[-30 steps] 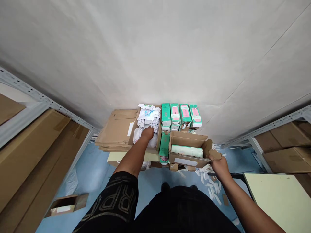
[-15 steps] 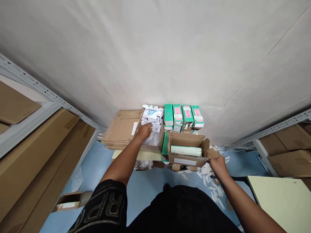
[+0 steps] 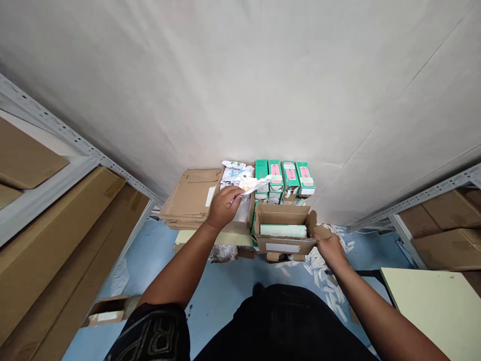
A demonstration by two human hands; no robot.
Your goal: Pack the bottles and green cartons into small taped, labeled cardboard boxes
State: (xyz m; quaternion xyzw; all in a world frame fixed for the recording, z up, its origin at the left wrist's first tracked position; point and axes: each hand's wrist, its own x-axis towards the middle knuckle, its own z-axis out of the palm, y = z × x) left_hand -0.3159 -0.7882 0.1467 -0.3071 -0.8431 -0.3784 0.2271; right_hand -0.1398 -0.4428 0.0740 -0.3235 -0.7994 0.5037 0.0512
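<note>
My left hand point(image 3: 224, 205) is closed on a crumpled piece of white paper point(image 3: 255, 183), lifted over a carton of crumpled paper point(image 3: 233, 174). With its fingers at the right end flap, my right hand point(image 3: 331, 249) grips an open cardboard box point(image 3: 287, 247). Inside that box lies a white and green box point(image 3: 283, 230). Behind it stand several green boxes with pink panels point(image 3: 290, 173), in a row. A stack of flattened cardboard boxes point(image 3: 191, 195) lies left of the paper carton.
Metal shelving with large cartons point(image 3: 75, 240) rises on the left, and more cartons point(image 3: 449, 220) sit on a rack at right. White strips point(image 3: 330, 286) litter the blue floor. A pale yellow tabletop point(image 3: 432, 311) stands at lower right. A grey wall point(image 3: 240, 90) closes the back.
My left hand has come up out of the paper carton and moved slightly right, now with a crumpled paper. My right hand and the open box have shifted slightly left.
</note>
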